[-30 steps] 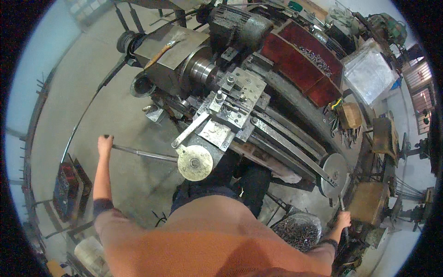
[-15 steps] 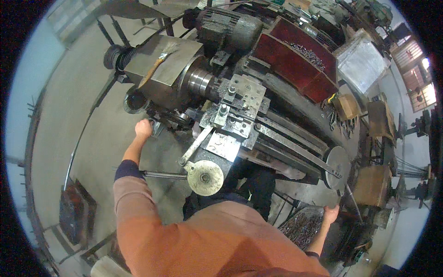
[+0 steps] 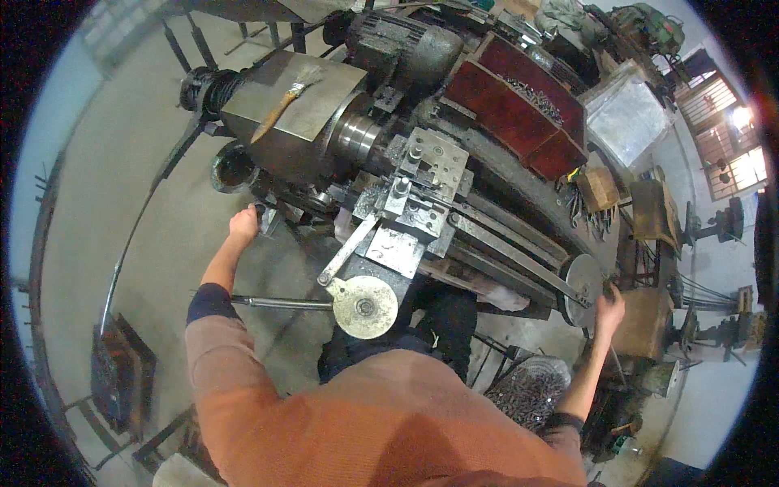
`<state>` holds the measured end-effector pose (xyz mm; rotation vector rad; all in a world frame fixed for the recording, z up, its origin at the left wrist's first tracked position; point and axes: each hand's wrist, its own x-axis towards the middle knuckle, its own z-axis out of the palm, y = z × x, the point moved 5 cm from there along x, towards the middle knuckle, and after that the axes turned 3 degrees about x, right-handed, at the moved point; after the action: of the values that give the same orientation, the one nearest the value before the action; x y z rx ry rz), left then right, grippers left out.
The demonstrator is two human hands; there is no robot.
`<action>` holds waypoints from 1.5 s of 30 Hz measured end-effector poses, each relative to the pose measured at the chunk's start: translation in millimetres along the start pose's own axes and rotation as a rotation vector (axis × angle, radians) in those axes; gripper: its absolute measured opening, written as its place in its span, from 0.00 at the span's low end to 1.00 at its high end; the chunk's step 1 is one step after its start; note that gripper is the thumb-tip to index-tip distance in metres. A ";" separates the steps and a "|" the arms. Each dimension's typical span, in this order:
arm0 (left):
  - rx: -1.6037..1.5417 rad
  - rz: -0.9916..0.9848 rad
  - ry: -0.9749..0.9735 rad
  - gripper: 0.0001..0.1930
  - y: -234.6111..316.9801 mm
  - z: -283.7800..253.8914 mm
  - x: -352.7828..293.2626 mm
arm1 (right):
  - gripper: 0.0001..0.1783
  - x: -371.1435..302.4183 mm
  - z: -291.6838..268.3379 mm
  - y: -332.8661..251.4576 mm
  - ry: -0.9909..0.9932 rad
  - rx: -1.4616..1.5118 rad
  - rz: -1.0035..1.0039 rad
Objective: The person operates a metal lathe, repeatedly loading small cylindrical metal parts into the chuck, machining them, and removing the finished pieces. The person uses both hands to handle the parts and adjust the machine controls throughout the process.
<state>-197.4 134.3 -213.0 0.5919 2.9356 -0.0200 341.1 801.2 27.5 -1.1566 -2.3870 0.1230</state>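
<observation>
In front of me stands a small metal lathe. My left hand (image 3: pixel 243 224) is closed at its left front, below a round dark opening (image 3: pixel 234 168); a dark part shows at the fingers, but what they grip is mostly hidden. My right hand (image 3: pixel 610 312) is closed at the outer edge of a grey handwheel (image 3: pixel 578 290) at the lathe's right end, around its handle, which the fingers largely cover. A long flat bar (image 3: pixel 515 256) joins the wheel to the slide with the tool post (image 3: pixel 402 188). The shiny spindle (image 3: pixel 357 138) sits left of the slide.
A brush (image 3: pixel 280 112) lies on the headstock cover. Behind are a motor (image 3: pixel 403 49) and a dark red bin (image 3: pixel 513 105) with small metal parts. A pale round dial (image 3: pixel 365 307) with a rod stands near my body. A container of metal pieces (image 3: pixel 531 394) sits low right.
My right hand has swung up and outward, from below the handwheel to its outer right edge. My left hand stays closed at nearly the same place. The whole view has shifted slightly.
</observation>
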 end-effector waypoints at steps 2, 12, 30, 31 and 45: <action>-0.033 0.005 0.021 0.11 -16.2 11.3 2.0 | 0.25 40.7 19.2 -77.6 -0.122 0.188 -0.088; 0.274 -0.513 0.424 0.22 -167.2 -219.8 -126.4 | 0.19 20.1 87.3 -496.2 -0.500 0.612 -1.150; -0.485 -0.142 0.568 0.16 45.0 -262.2 -185.8 | 0.18 -9.7 56.3 -498.5 -0.451 0.861 -1.132; -0.955 -0.047 0.523 0.15 74.8 -268.8 -168.2 | 0.20 -23.6 39.5 -490.8 -0.437 0.968 -1.181; -1.480 0.584 0.023 0.15 263.0 -271.3 -107.0 | 0.20 -70.0 7.5 -461.4 -0.185 0.839 -1.222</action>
<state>-36.4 347.1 75.1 0.9803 1.8082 1.8881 44.1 454.3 124.3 0.7212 -2.3433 0.7141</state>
